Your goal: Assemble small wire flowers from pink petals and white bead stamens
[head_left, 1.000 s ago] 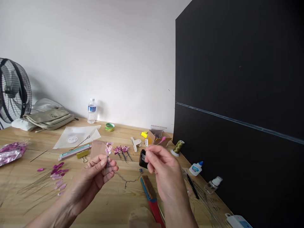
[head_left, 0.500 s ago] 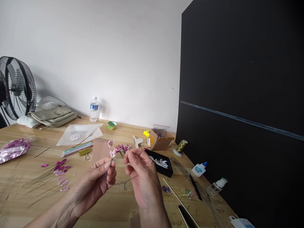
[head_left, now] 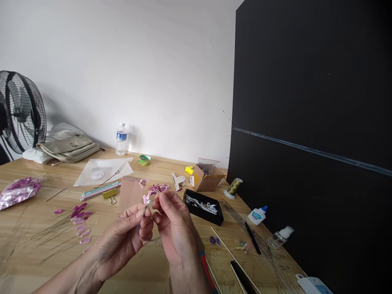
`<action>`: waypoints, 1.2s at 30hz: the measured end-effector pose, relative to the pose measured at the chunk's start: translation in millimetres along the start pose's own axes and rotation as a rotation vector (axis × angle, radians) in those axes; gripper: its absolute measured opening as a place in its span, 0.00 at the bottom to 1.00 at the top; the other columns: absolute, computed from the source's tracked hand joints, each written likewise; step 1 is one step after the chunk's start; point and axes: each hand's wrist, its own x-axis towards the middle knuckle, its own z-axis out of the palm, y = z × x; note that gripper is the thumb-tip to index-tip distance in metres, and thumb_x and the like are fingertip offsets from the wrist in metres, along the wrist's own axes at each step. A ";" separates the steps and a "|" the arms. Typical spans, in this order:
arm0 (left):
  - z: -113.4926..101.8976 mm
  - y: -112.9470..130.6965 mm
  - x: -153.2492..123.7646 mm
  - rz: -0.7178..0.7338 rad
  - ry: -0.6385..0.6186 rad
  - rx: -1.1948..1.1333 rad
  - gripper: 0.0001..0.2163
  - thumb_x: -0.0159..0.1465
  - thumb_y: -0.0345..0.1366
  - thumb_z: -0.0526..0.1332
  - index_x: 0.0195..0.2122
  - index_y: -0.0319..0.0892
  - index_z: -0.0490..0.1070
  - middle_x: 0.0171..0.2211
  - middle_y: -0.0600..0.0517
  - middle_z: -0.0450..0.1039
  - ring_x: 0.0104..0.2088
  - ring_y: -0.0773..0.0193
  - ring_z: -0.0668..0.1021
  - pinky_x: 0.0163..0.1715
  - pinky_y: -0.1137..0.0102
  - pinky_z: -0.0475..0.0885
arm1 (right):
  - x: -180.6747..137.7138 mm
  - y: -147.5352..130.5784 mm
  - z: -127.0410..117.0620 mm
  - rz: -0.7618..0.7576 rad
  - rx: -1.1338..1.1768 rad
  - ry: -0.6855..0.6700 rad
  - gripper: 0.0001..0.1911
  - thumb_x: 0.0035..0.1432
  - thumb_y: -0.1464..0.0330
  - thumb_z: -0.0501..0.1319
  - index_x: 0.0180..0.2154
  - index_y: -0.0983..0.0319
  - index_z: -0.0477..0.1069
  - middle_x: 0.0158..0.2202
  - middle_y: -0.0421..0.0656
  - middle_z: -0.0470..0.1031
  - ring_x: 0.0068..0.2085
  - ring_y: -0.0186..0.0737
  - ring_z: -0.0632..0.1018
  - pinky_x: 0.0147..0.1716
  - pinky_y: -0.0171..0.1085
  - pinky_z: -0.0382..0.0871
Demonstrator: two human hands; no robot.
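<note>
My left hand (head_left: 130,228) pinches the stem of a small pink artificial flower (head_left: 146,199) between thumb and fingers. A white pearl-like bead (head_left: 149,202) sits at the flower's base. Close beside the bead, my right hand (head_left: 177,228) has thumb and forefinger pressed together; whatever is between them is too fine to make out. Behind the hands lies a cluster of pink and magenta flowers (head_left: 158,188), partly hidden. To the left, loose petals on wires (head_left: 80,220) are spread over the wooden table (head_left: 122,273).
A black tray (head_left: 219,219) of white and gold pieces lies right of my hands, near a cardboard box (head_left: 208,182), a thread spool (head_left: 234,188), a glue bottle (head_left: 257,215) and a spray bottle (head_left: 280,237). A red-and-blue handle (head_left: 208,271) shows by my right wrist. A black panel (head_left: 306,122) borders the right.
My right hand has moved left, in close to the flower and bead. The left hand keeps its pinch on the stem. More of the black tray and a red-and-blue handle now show.
</note>
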 end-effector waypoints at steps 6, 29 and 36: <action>-1.4 0.6 0.5 0.002 0.014 -0.012 0.05 0.50 0.26 0.66 0.29 0.35 0.75 0.20 0.53 0.71 0.24 0.73 0.73 0.23 0.81 0.70 | 0.8 0.5 0.1 0.021 0.001 -0.058 0.10 0.41 0.65 0.67 0.22 0.63 0.68 0.19 0.35 0.69 0.20 0.27 0.67 0.19 0.28 0.56; -0.5 -1.1 -0.7 0.046 0.068 0.320 0.06 0.49 0.32 0.67 0.20 0.36 0.73 0.18 0.55 0.68 0.20 0.76 0.68 0.23 0.82 0.65 | 4.0 -9.9 -21.8 0.071 -0.233 -0.249 0.05 0.44 0.67 0.65 0.25 0.63 0.74 0.29 0.41 0.74 0.25 0.30 0.69 0.26 0.33 0.63; 2.1 -1.7 -0.5 0.033 0.079 0.326 0.06 0.49 0.32 0.68 0.20 0.36 0.73 0.19 0.55 0.68 0.21 0.75 0.67 0.24 0.81 0.65 | 0.6 -11.8 -23.2 0.027 -0.206 -0.275 0.13 0.50 0.60 0.60 0.26 0.63 0.75 0.30 0.43 0.74 0.31 0.35 0.72 0.28 0.33 0.64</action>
